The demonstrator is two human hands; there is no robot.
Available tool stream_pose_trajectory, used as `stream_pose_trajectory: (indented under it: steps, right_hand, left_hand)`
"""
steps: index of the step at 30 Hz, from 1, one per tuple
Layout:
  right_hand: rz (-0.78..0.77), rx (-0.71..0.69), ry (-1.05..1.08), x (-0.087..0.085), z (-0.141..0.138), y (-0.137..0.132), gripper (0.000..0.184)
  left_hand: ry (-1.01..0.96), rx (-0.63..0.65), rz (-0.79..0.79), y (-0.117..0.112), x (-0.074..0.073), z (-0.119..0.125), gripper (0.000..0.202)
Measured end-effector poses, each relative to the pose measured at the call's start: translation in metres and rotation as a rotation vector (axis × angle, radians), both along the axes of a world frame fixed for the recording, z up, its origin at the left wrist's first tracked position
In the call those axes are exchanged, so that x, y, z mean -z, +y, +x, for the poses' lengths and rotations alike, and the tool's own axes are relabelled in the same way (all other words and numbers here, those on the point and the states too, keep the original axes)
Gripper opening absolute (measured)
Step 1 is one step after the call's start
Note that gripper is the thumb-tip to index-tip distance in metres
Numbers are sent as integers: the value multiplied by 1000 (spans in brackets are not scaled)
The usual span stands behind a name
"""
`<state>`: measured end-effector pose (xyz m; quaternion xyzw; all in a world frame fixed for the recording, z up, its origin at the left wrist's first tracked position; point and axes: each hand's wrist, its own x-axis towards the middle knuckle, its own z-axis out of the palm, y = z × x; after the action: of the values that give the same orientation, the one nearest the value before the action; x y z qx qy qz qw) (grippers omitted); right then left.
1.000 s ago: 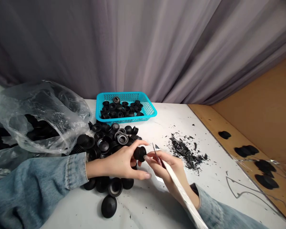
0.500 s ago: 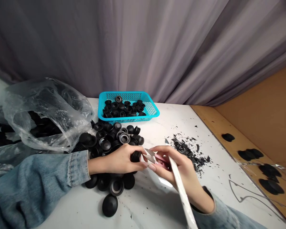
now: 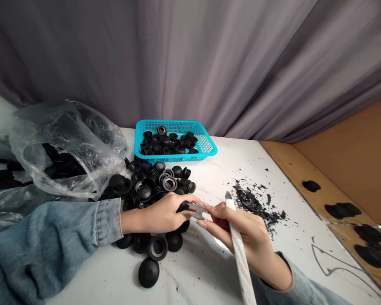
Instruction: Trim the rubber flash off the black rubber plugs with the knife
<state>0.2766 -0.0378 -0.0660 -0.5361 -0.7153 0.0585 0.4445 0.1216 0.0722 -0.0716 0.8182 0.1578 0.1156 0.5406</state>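
Observation:
My left hand is closed on a black ribbed rubber plug, pinched between thumb and fingers. My right hand grips small snips, whose two metal blades reach to the plug's edge. Its fingers mostly cover the snips' handle. A white-wrapped blade with a pointed metal tip also lies in the right hand, sticking up between the fingers. Beneath and behind my left hand spreads a heap of black plugs. One plug lies apart at the front, domed side up.
Behind the heap, a blue basket holds several plugs. At left sits a clear plastic bag with black pieces inside. Black trimmings litter the white table right of centre. More black pieces lie on the brown strip at right.
The snips' blades have come closer together at the plug, and the fingers of my right hand have drawn in. The whole view has shifted slightly.

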Motion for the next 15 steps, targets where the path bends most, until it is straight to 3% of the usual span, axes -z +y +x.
stream_pose_trajectory:
  steps: [15]
  right_hand:
    - [104,6,-81,7,0,-2,6]
  left_hand:
    - [-37,3,-79,-1,-2,0,27]
